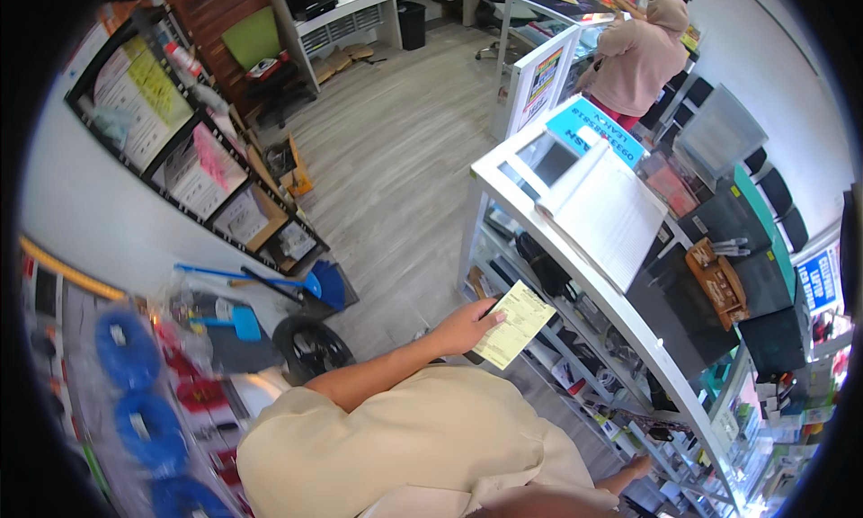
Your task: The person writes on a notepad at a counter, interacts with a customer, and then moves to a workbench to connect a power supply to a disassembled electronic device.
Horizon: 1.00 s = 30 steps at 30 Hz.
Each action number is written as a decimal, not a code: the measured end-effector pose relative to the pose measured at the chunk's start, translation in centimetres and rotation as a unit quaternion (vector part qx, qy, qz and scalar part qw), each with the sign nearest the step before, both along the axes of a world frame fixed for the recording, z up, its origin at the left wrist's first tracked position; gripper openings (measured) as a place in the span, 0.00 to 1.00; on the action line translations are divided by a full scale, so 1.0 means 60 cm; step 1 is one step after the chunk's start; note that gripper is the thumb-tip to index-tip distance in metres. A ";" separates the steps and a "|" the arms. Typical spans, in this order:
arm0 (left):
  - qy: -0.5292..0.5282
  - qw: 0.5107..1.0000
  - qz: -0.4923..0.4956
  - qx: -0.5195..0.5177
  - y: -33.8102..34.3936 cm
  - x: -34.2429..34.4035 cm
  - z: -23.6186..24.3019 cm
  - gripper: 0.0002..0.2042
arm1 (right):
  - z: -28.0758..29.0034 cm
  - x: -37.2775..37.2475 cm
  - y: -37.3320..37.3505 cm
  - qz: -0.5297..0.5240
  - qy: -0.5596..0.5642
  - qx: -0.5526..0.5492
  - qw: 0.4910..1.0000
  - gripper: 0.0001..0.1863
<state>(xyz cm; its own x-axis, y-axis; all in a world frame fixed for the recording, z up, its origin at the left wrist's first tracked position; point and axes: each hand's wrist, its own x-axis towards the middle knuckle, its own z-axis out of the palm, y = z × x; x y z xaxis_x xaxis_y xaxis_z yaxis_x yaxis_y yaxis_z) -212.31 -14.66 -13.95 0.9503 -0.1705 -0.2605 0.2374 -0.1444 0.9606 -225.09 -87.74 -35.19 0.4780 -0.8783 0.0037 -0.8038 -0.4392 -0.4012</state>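
The white-edged surface [663, 343] is the largest item, standing to the right of the left hand [467, 327]. Its open shelves [575, 349], stocked with small goods, face that hand from the right. An open notebook [607, 217] with white pages lies on the surface, above and to the right of the left hand. The right hand [636, 468] extends beside the lower shelves; from here I cannot tell its grip.

The left hand is closed on a pale yellow sheet [520, 325], thumb on top at the near edge. The sheet projects from the grip toward the shelves, tilted, apart from the surface. It is rectangular, nearly flat, and bears dark print too small to read. A dark edge shows beneath it, beside the fingers; its nature is unclear.
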 end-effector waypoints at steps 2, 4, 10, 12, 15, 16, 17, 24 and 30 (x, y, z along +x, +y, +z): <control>0.024 0.999 -0.023 0.039 0.086 0.035 -0.005 0.20 | -0.033 -0.018 0.073 0.267 0.378 -0.146 0.875 0.14; 0.036 0.997 -0.020 0.068 0.173 0.061 -0.004 0.21 | -0.078 0.006 0.219 0.326 0.408 -0.133 0.842 0.13; 0.061 0.989 0.136 0.016 0.443 0.127 0.020 0.22 | -0.035 0.365 0.946 0.678 0.078 0.192 0.705 0.09; 0.050 0.978 0.203 -0.029 0.518 0.138 0.038 0.22 | 0.083 0.477 1.148 0.652 -0.028 0.326 0.684 0.17; 0.026 0.968 0.245 -0.047 0.611 0.180 0.067 0.20 | 0.269 0.603 1.363 0.602 -0.056 0.460 0.650 0.11; 0.015 0.965 0.258 -0.053 0.634 0.191 0.075 0.20 | 0.319 0.639 1.421 0.592 -0.054 0.491 0.636 0.13; 0.008 0.961 0.269 -0.066 0.655 0.206 0.080 0.20 | 0.358 0.671 1.469 0.577 -0.055 0.526 0.623 0.18; 0.060 0.970 0.214 -0.100 0.851 0.377 0.089 0.22 | 0.455 0.909 1.741 0.638 -0.128 0.615 0.446 0.45; 0.071 0.961 0.214 -0.158 1.041 0.552 0.152 0.21 | 0.569 1.116 1.946 0.802 -0.059 0.471 0.363 0.44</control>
<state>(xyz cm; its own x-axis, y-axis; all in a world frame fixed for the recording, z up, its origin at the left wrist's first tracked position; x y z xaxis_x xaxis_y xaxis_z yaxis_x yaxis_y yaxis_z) -179.20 47.77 -4.80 0.9099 0.1357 -0.3920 0.3421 0.2891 0.8941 -158.12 29.03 -1.06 0.4236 0.8904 0.1666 0.2302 0.0721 -0.9705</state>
